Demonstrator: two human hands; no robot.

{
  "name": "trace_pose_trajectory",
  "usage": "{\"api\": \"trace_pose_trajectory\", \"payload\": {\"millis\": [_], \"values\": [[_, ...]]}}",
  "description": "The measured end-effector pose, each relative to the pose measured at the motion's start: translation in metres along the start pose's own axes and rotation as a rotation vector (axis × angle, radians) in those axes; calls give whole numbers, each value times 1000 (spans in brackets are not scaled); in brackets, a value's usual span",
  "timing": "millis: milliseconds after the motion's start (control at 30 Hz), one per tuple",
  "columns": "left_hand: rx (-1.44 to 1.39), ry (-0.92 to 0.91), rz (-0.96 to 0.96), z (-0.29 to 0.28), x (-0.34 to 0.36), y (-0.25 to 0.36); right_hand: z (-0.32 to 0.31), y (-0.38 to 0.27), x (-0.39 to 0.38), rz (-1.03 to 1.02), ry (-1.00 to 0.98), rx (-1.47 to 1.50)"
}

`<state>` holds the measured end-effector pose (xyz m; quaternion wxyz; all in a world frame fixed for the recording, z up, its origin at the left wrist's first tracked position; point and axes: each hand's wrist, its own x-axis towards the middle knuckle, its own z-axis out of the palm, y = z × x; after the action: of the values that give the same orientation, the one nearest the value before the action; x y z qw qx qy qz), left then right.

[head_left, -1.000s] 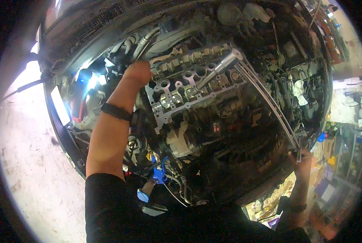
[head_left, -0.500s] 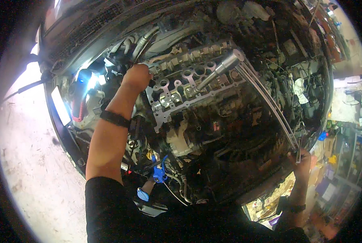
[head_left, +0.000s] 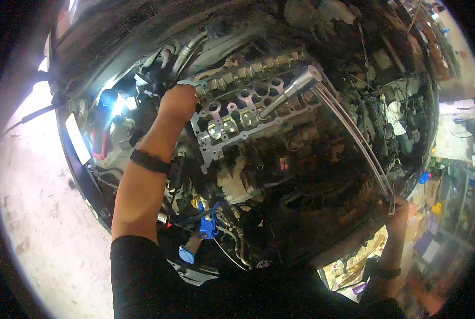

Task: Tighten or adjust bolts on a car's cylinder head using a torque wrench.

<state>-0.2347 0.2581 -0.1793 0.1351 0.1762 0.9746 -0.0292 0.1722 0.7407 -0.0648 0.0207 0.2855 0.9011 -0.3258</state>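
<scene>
A silvery cylinder head (head_left: 232, 141) with its valve-gear openings showing lies in the middle of the engine bay. Over it leans a long torque wrench (head_left: 352, 133) of parallel metal bars, its socket and extension (head_left: 285, 98) reaching down into the head. My right hand (head_left: 396, 211) is closed round the wrench's far end, at the right. At the head's left end, my left hand (head_left: 179, 103) is curled into a fist against the casting. Whatever its fingers grip there is hidden. A row of camshaft lobes (head_left: 243, 74) runs along the head's back edge.
A bright work lamp (head_left: 112, 106) glares at the left of the bay. Blue-capped parts (head_left: 208, 228) and hoses sit near my body. The raised hood (head_left: 136, 37) hangs at the back. Shelves with assorted goods (head_left: 445, 212) stand at the right, beyond the car's edge.
The view has shifted very slightly. Both hands keep their places, and the wrench stands at almost the same angle.
</scene>
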Motion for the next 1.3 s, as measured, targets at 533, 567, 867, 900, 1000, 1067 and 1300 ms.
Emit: {"api": "trace_pose_trajectory", "payload": {"millis": [533, 567, 867, 900, 1000, 1067, 1300], "values": [[-74, 71, -16, -5, -1, -14, 12, -16, 4, 1, 15, 42], [-68, 61, -23, -10, 0, -18, 13, -12, 5, 19, 17, 39], [-140, 124, 24, -29, -2, -26, 36, 17, 7, 113, -12, 213], [-60, 117, 57, -23, -2, -25, 35, 39, 6, 179, -29, 345], [-116, 146, 50, -5, -3, -24, 33, 55, 5, 164, -2, 201], [-105, 95, 27, 3, -2, -22, 33, 49, 8, 67, -16, 62], [-78, 47, -64, 6, 5, -11, 26, 72, 9, 76, -64, 148]]}}
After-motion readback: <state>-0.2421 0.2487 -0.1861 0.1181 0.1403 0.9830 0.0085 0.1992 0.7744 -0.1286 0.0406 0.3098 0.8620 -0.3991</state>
